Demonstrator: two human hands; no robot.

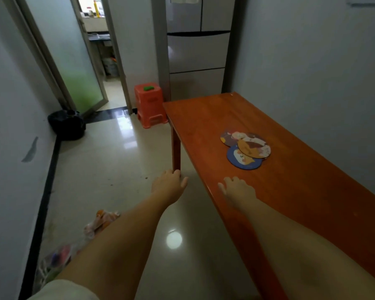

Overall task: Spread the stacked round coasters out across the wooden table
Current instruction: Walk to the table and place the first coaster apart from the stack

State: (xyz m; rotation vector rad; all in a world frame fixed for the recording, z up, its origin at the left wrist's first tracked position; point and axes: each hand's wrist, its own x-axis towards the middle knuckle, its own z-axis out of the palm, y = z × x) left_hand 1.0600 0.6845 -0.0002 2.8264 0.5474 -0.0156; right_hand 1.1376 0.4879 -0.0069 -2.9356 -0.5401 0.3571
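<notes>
Several round coasters with cartoon prints lie overlapped in a loose pile (pixel 246 148) on the wooden table (pixel 301 191), a blue one (pixel 238 161) nearest me and an orange one (pixel 252 149) on top. My right hand (pixel 238 191) hovers palm down over the table's near left edge, short of the pile, fingers apart and empty. My left hand (pixel 168 185) is held out over the floor to the left of the table, fingers loosely spread, holding nothing.
The table stands against the right wall. An orange plastic stool (pixel 151 107) sits by its far left corner, a fridge (pixel 198 46) behind. A black bag (pixel 66 124) lies by the left wall. Bags (pixel 100 221) lie on the floor near my left arm.
</notes>
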